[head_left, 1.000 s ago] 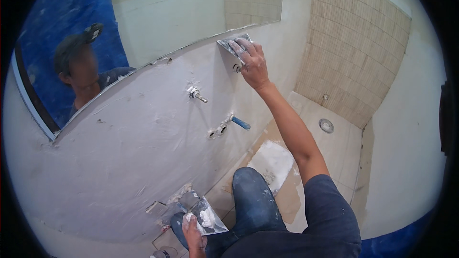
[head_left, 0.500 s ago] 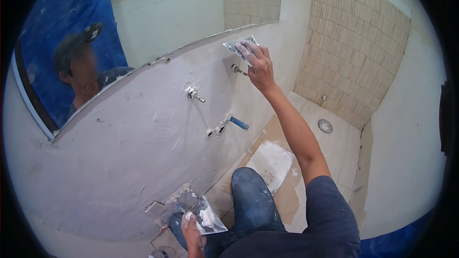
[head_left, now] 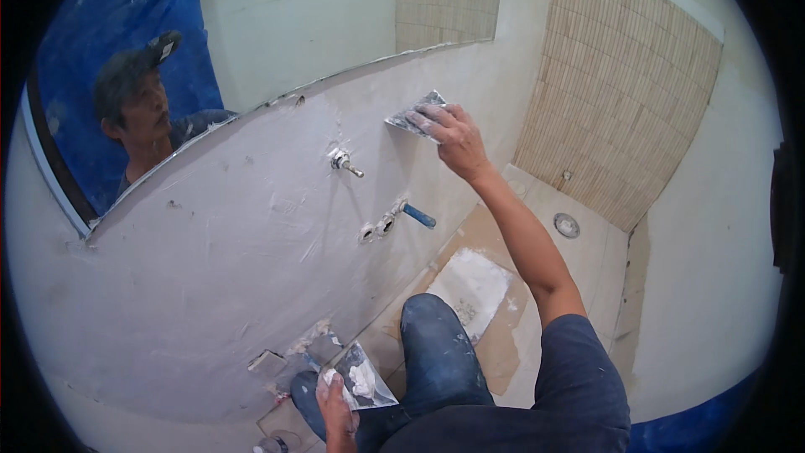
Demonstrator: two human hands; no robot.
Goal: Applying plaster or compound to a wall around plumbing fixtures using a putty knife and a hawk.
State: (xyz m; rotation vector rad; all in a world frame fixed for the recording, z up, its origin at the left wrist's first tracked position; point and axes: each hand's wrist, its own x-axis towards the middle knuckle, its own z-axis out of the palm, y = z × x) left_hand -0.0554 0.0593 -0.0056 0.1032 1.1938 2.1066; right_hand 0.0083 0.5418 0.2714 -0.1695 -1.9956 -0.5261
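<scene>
My right hand [head_left: 463, 144] is closed on a thin metal putty scraper [head_left: 414, 117], held at the pale plastered wall [head_left: 210, 285] just below the mirror's lower edge. The scraper's face is smeared white. It hides the wall fitting behind it. To its left, a metal valve stem [head_left: 346, 164] juts from the wall. Low down at my left knee, my left hand [head_left: 337, 409] grips a second flat metal scraper [head_left: 382, 390], which carries a lump of white putty [head_left: 362, 379]. White smears coat the fingers of both hands.
A blue pipe stub [head_left: 419, 216] sticks out below the valve, beside open pipe holes [head_left: 386, 226]. The mirror [head_left: 302, 25] spans the upper wall. White-coated sheeting [head_left: 482, 273] lies on the floor by my knee, with a round drain [head_left: 567, 225] beyond. Narrow beige tiles [head_left: 620, 84] cover the far wall.
My right hand and its scraper have moved slightly down the wall, now covering the fitting that showed below them. My left hand has stayed nearly still with its scraper and putty.
</scene>
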